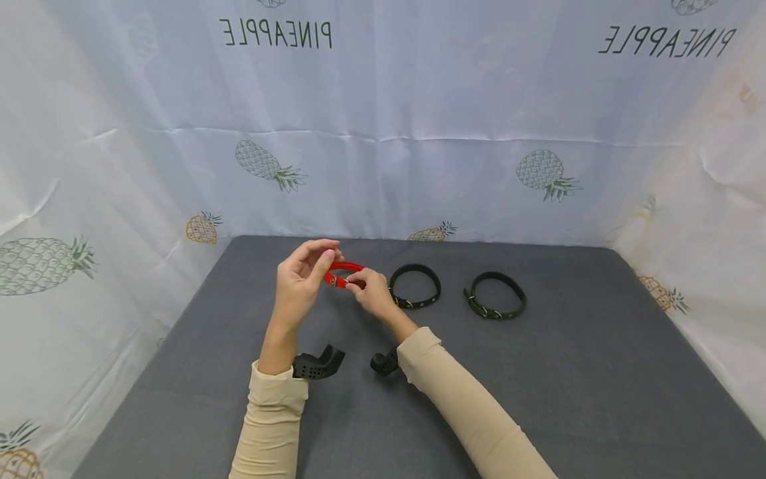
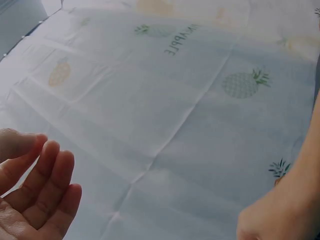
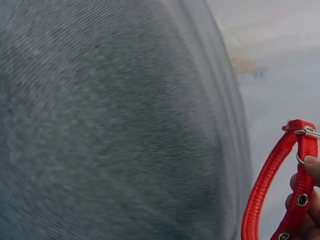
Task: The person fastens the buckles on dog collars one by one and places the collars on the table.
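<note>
A red collar [image 1: 348, 265] with a metal buckle and eyelets is held above the table, closed into a loop. My right hand [image 1: 372, 293] pinches its strap near the buckle between thumb and fingers. In the right wrist view the red collar [image 3: 265, 185] shows a D-ring and eyelets, with my right fingertips [image 3: 314, 169] on the strap. Just left of the collar is my left hand [image 1: 299, 276], raised with fingers loosely bent. The left wrist view shows that left hand [image 2: 42, 200] with nothing in it, thumb close to the index finger.
A black collar [image 1: 415, 267] lies looped on the grey table [image 1: 568, 372], just right of my right hand. Farther right lies a dark green collar [image 1: 495, 314], also looped. A white curtain [image 1: 383, 179] with pineapple prints surrounds the table's back and sides.
</note>
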Tool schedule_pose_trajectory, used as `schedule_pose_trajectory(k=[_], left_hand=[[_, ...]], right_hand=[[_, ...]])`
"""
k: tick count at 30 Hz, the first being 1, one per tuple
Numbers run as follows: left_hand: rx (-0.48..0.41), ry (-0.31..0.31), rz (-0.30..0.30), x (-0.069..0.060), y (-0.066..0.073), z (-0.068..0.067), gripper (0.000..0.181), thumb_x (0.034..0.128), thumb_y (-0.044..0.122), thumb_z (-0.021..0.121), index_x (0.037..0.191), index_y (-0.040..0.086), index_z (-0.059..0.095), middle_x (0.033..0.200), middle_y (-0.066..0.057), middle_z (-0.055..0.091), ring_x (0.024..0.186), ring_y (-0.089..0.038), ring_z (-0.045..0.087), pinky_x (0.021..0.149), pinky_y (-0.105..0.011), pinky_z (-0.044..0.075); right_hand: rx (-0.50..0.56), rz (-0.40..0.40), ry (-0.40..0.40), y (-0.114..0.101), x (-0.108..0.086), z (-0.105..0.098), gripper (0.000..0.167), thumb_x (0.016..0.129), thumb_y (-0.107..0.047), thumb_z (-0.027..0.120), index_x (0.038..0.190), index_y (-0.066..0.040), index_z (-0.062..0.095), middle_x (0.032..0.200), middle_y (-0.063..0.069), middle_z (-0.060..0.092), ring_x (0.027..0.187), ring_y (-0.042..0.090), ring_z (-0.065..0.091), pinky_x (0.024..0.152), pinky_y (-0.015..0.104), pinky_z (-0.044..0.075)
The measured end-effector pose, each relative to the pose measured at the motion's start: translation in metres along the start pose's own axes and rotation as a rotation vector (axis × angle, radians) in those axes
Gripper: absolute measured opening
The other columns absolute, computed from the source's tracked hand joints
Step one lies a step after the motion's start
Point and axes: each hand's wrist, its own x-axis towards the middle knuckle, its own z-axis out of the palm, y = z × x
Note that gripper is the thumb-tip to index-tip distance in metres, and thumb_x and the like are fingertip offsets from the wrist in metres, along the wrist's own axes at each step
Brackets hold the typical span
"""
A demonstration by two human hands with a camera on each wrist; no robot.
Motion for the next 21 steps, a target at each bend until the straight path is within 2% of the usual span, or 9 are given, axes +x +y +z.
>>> schedule_pose_trajectory(k=[3, 7, 10, 14, 21], left_hand=[[-0.010, -0.001, 0.003, 0.001, 0.000, 0.001, 0.031, 0.0931, -0.006, 0.055, 0.104, 0.021, 0.066, 0.093, 0.009, 0.068, 0.089, -0.003, 0.066, 0.082, -0.015, 0.055], [-0.016, -0.003, 0.003, 0.003, 0.000, 0.003, 0.032, 0.0926, -0.006, 0.055, 0.104, 0.022, 0.066, 0.093, 0.011, 0.068, 0.087, -0.002, 0.065, 0.081, -0.014, 0.054], [-0.013, -0.008, 0.008, 0.003, -0.001, 0.002, 0.032, 0.0929, -0.006, 0.054, 0.104, 0.022, 0.066, 0.093, 0.011, 0.068, 0.088, -0.003, 0.065, 0.081, -0.014, 0.054], [-0.007, 0.000, 0.006, 0.002, -0.003, 0.000, 0.032, 0.0931, -0.006, 0.054, 0.104, 0.021, 0.067, 0.093, 0.011, 0.068, 0.088, -0.004, 0.065, 0.081, -0.014, 0.054], [0.010, -0.009, -0.012, 0.001, -0.004, -0.002, 0.031, 0.0938, -0.005, 0.054, 0.105, 0.021, 0.066, 0.094, 0.011, 0.068, 0.089, -0.001, 0.065, 0.081, -0.016, 0.054]], right_hand=[[-0.053, -0.003, 0.000, 0.002, 0.001, 0.004, 0.014, 0.090, -0.011, 0.067, 0.098, -0.003, 0.076, 0.094, 0.013, 0.070, 0.078, 0.021, 0.059, 0.069, 0.022, 0.048], [-0.113, 0.000, -0.031, 0.004, 0.003, 0.010, 0.014, 0.090, -0.011, 0.067, 0.098, -0.004, 0.077, 0.094, 0.011, 0.071, 0.083, 0.021, 0.061, 0.075, 0.027, 0.050], [-0.145, 0.030, -0.059, 0.002, 0.003, 0.015, 0.014, 0.090, -0.010, 0.067, 0.098, -0.004, 0.077, 0.095, 0.011, 0.070, 0.087, 0.023, 0.062, 0.080, 0.032, 0.052], [-0.180, 0.087, -0.092, -0.001, 0.004, 0.024, 0.015, 0.089, -0.012, 0.068, 0.099, -0.005, 0.077, 0.096, 0.010, 0.069, 0.091, 0.023, 0.061, 0.081, 0.032, 0.052], [-0.289, 0.119, -0.110, -0.003, 0.009, 0.035, 0.011, 0.088, -0.014, 0.070, 0.091, -0.010, 0.079, 0.092, 0.004, 0.077, 0.093, 0.021, 0.066, 0.084, 0.032, 0.054]])
